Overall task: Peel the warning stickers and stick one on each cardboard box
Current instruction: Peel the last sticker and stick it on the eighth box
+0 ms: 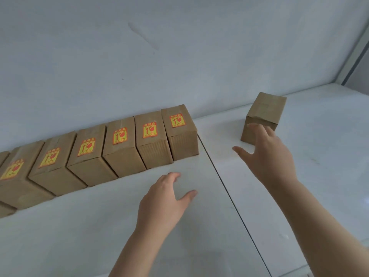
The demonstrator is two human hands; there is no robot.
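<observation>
Several brown cardboard boxes stand in a row along the wall, each with a yellow-and-red warning sticker on top; the rightmost one (180, 132) carries a sticker (177, 120). Apart from them, a lone box (264, 112) with a bare top stands further right. My right hand (267, 154) is stretched toward that box with fingers spread, its fingertips at the box's near face. My left hand (165, 198) hovers open over the white table, in front of the row. No loose sticker sheet shows.
The white table (99, 236) has a dark seam (229, 192) running from the row's right end toward the front. A pale wall stands right behind the boxes. A glass or metal frame edge (355, 62) rises at the far right.
</observation>
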